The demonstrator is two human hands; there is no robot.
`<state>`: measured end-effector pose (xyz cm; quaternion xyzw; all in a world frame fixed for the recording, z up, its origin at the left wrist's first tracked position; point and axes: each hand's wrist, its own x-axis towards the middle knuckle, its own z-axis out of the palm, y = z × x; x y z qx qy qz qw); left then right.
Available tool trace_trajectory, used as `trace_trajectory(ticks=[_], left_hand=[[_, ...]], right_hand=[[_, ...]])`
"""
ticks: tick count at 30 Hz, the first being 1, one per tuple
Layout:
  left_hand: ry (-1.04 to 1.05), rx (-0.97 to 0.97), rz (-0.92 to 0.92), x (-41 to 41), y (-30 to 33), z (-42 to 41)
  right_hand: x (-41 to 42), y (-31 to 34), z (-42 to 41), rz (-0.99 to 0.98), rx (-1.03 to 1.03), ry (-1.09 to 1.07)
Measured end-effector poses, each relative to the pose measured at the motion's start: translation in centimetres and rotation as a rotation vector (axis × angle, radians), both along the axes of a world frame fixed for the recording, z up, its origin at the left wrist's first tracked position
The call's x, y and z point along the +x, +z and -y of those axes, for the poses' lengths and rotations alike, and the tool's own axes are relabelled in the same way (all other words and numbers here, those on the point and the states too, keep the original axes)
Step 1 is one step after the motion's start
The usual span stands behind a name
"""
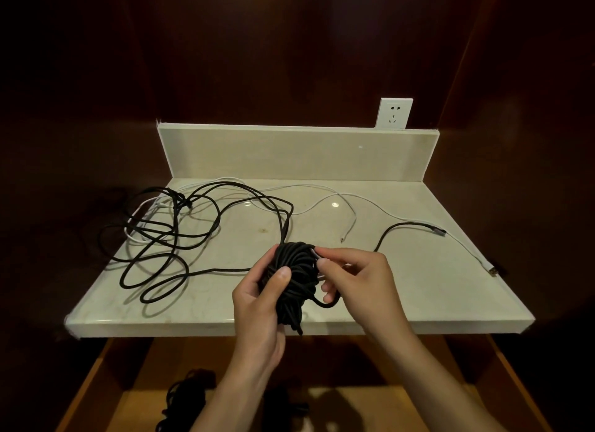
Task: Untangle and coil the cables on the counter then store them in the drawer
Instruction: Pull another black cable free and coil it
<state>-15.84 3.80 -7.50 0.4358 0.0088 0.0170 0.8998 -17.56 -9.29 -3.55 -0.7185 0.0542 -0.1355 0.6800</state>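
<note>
The left hand (260, 298) is wrapped around a thick bundle of black cable (294, 278), its thumb pressed across the front of the coils and its fingers curled behind them, closed firmly on the bundle; the bundle hangs in the air just above the front edge of the pale stone table (402, 270), with its lower loops dangling past that edge. The right hand (357, 278) sits against the right side of the same bundle; its thumb and forefinger are pinched together on a strand at the top of the coils, while its lower fingers are hooked under a loose loop that sticks out at the bottom right. From the top of the bundle the uncoiled black cable (180, 225) runs back and to the left, spreading in wide, overlapping loops over the left half of the table and partly past its left edge. A thin white cable (322, 203) lies tangled among those loops and trails across the back of the table to the right. A second black lead (396, 230) curves on the right side, ending in a plug near the right edge. A white wall socket (393, 114) stands above the upstand at the back. Below the table an open wooden drawer (502, 360) shows; a dark coiled cable (186, 396) lies in its left part.
</note>
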Motion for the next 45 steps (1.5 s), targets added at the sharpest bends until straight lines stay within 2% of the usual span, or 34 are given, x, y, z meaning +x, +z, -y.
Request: trace_trajectory(ticks=[5,12,17,22,25,27,32,38,40,45], left_hand=[[-0.007,-0.005,0.060,0.3,-0.2,-0.6],[-0.029,0.059,0.096,0.5,-0.6,-0.9],[-0.050,0.080,0.109,0.4,-0.7,-0.9],[-0.038,0.052,0.085,0.1,-0.6,-0.4],[-0.032,0.008,0.069,0.1,-0.5,-0.1],[-0.048,-0.024,0.035,0.0,-0.4,0.2],[-0.059,-0.020,-0.029,-0.1,-0.5,0.4],[-0.052,-0.005,-0.080,0.2,-0.4,0.0],[-0.066,-0.014,-0.088,0.1,-0.3,0.0],[-0.121,-0.023,-0.114,-0.2,-0.7,0.5]], right_hand=[[0.3,0.5,0.5,-0.125,0.207,0.086],[0.6,0.8,1.0,-0.304,0.335,0.183],[0.7,0.8,0.7,-0.312,0.406,0.105],[0.7,0.3,0.4,-0.188,0.336,0.008],[0.1,-0.1,0.0,0.023,0.111,-0.079],[0.1,-0.5,-0.3,0.098,0.010,-0.120],[0.8,-1.1,-0.3,0.010,0.076,-0.094],[0.7,-1.0,0.8,-0.086,0.229,0.164],[0.7,-1.2,0.7,-0.070,0.235,0.126],[1.3,-2.3,-0.6,0.036,0.127,-0.156]])
